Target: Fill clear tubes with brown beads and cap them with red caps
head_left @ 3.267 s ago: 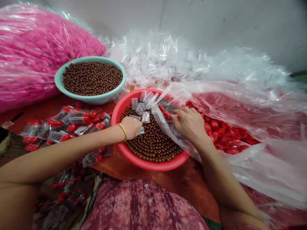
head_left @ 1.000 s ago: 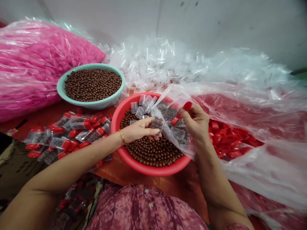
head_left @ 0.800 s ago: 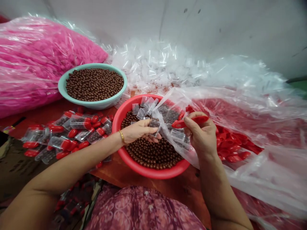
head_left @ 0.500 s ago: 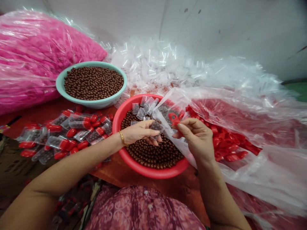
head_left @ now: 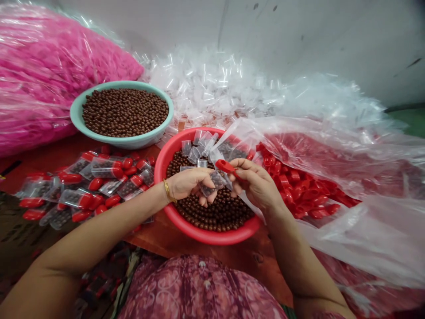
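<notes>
Over a red basin (head_left: 212, 237) of brown balls (head_left: 217, 217), my left hand (head_left: 191, 186) is closed around a clear plastic container (head_left: 214, 184) with dark balls inside. My right hand (head_left: 255, 179) pinches a red plastic cap (head_left: 226, 166), its tip just above and to the right of the container, apart from it. Several clear containers (head_left: 199, 146) lie on the balls at the basin's far side. Right of the basin is a heap of loose red caps (head_left: 299, 190) under clear plastic film.
Filled, red-capped containers (head_left: 79, 198) are piled at left. Behind them stands a light-blue basin (head_left: 75, 116) of brown balls, beside a big bag of pink pieces (head_left: 59, 71). Clear containers (head_left: 226, 84) are heaped along the wall. Plastic sheeting (head_left: 365, 230) covers the right side.
My right hand has moved left and turned the red cap, bringing it close above the container. My left hand stays over the basin, still holding the container.
</notes>
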Action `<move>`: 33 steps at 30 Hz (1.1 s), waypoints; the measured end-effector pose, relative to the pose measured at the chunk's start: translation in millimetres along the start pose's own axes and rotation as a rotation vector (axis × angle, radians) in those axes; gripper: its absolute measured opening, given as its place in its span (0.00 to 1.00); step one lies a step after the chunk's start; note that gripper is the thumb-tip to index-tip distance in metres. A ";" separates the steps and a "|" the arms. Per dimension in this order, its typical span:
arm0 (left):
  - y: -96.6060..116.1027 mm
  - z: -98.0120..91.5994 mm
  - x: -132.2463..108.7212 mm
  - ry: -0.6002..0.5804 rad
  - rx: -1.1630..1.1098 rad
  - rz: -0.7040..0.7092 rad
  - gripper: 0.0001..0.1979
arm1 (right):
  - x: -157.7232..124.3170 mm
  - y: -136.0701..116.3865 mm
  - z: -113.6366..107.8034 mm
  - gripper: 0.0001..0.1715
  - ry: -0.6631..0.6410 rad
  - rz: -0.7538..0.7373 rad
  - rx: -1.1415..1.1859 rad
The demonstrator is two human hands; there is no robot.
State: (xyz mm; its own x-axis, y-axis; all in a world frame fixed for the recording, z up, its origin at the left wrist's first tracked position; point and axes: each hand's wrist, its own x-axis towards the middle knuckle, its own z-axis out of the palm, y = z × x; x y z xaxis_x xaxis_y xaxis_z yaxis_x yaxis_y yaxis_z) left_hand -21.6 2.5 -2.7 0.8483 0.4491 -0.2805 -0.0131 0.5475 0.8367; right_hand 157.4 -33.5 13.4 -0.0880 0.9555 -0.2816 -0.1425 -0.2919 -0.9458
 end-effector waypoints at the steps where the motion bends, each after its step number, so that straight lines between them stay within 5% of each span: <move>1: 0.0 -0.2 -0.1 -0.008 -0.003 0.000 0.12 | 1.0 2.1 0.9 0.15 0.003 -0.004 0.003; 9: 1.4 0.8 -0.1 0.007 0.017 -0.015 0.08 | -3.6 7.6 -0.6 0.16 -0.013 -0.044 0.142; 13: 1.4 0.3 -0.2 0.002 0.013 -0.036 0.09 | -6.7 3.1 0.2 0.22 -0.045 -0.127 -0.124; 17: -0.9 -2.5 -0.1 -0.071 0.020 -0.070 0.08 | -6.3 4.6 0.5 0.15 -0.075 -0.211 -0.392; 27: 0.3 2.9 -1.1 -0.032 0.109 -0.141 0.08 | -3.3 10.8 10.7 0.09 -0.015 -0.470 -0.532; 33: 0.4 6.2 -2.8 0.040 0.273 -0.048 0.08 | -0.5 19.0 5.0 0.18 0.050 -0.285 -0.396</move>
State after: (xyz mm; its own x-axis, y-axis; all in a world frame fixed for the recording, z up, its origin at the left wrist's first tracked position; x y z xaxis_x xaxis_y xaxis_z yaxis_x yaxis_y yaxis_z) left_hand -20.7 -2.9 1.3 0.8228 0.4580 -0.3366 0.1739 0.3610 0.9162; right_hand 149.9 -39.8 -3.6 -0.0515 0.9987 -0.0010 0.2325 0.0110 -0.9725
